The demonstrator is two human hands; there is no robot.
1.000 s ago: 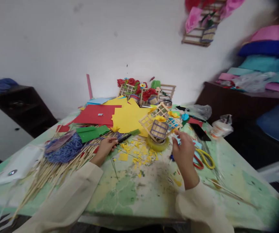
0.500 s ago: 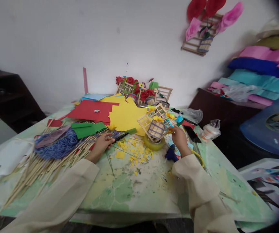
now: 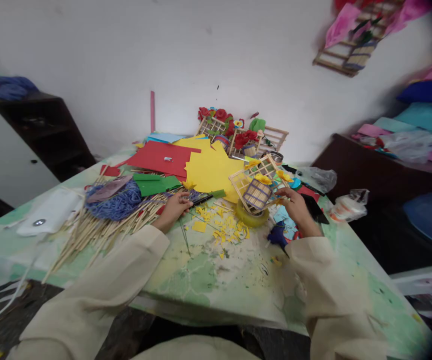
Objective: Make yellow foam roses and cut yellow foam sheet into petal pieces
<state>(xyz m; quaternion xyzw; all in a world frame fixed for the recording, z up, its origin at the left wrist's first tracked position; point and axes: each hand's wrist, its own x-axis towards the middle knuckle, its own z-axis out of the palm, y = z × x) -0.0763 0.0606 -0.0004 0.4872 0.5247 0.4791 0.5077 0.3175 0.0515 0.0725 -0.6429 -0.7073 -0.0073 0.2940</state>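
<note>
My right hand (image 3: 294,205) pinches the right edge of a small trellis (image 3: 258,194) made of thin wooden sticks. Yellow paper flowers (image 3: 263,178) sit on its lattice, and a stick basket bound with purple yarn is fixed to its front. The trellis leans tilted over a roll of yellowish tape (image 3: 252,217). At the left, my left hand (image 3: 175,207) rests on the table with fingers loosely bent and apart. Its fingertips lie by the end of a black pen (image 3: 201,200); whether they touch it I cannot tell. Thin green stems lie below this hand.
Yellow paper scraps (image 3: 231,227) are strewn between the hands. Purple yarn (image 3: 116,200) lies on many wooden sticks (image 3: 88,235) at left. Red sheets (image 3: 159,160) and yellow sheets (image 3: 210,170) lie behind. A dark blue object (image 3: 278,234) sits beside the right wrist. Flowered trellises (image 3: 219,127) stand against the wall.
The camera view has swung left, so everything appears shifted right. Both hands stay at about the same places on the table, the right one still at the trellis.
</note>
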